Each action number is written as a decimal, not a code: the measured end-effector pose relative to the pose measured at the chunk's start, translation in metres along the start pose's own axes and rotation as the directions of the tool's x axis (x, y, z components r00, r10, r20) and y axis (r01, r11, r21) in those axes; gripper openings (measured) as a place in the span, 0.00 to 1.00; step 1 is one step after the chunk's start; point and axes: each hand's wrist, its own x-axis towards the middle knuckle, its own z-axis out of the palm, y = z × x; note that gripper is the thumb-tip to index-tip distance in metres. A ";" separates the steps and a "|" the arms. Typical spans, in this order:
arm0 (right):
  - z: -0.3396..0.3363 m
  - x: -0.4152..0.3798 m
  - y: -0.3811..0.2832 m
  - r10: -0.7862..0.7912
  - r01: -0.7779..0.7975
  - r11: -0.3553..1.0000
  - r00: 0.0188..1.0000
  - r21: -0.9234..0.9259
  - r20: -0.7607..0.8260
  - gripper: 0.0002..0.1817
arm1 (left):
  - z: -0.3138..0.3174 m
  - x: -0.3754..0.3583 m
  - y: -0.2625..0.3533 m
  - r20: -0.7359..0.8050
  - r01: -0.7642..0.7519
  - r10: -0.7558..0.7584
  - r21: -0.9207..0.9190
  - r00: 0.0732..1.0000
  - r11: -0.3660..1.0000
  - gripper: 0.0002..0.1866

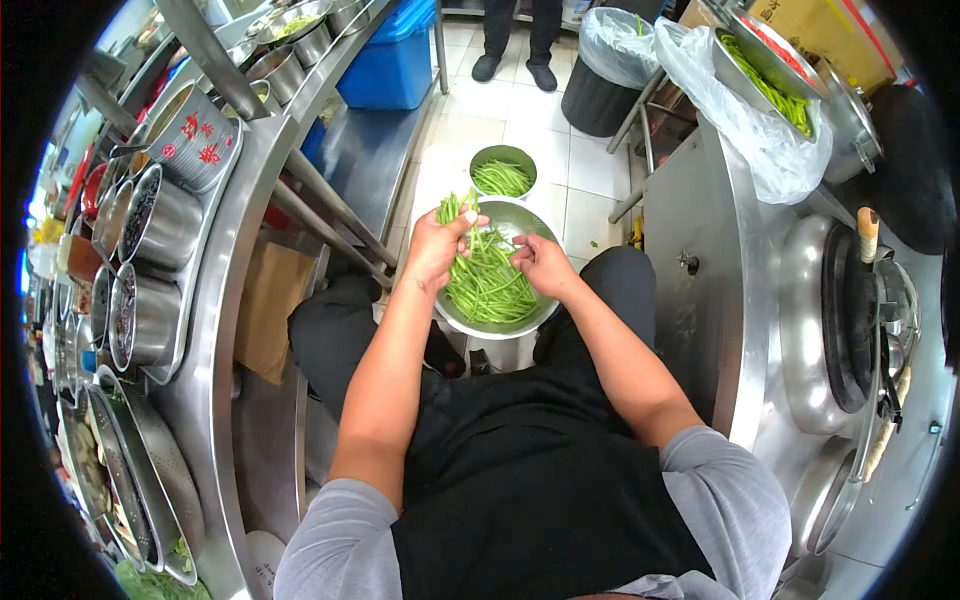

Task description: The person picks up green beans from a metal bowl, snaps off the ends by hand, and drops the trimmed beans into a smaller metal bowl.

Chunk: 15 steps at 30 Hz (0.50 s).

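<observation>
Between my knees stands a metal colander (522,213) with many long green beans (490,290) in it. My left hand (437,246) is closed around a bunch of green beans over the colander's left side, and their ends stick up past the thumb. At the colander's right side, my right hand (543,266) is held over the beans with its fingers drawn together. Whatever those fingertips hold is too small to make out. Just beyond the colander, a round metal pot (486,156) contains more green beans (503,179).
Steel counters flank me; the left one (215,420) bears metal containers and a large can (195,140). On the right are a wok (815,320) and a tray of green vegetables (760,80). A lined bin (600,100), a blue tub (395,60) and another person's shoes (540,75) are ahead.
</observation>
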 end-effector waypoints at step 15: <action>0.024 -0.004 -0.035 0.087 -0.257 0.563 0.963 0.786 0.253 0.04 | 0.006 0.006 -0.035 -0.175 -0.041 -0.019 -0.336 0.984 0.941 0.12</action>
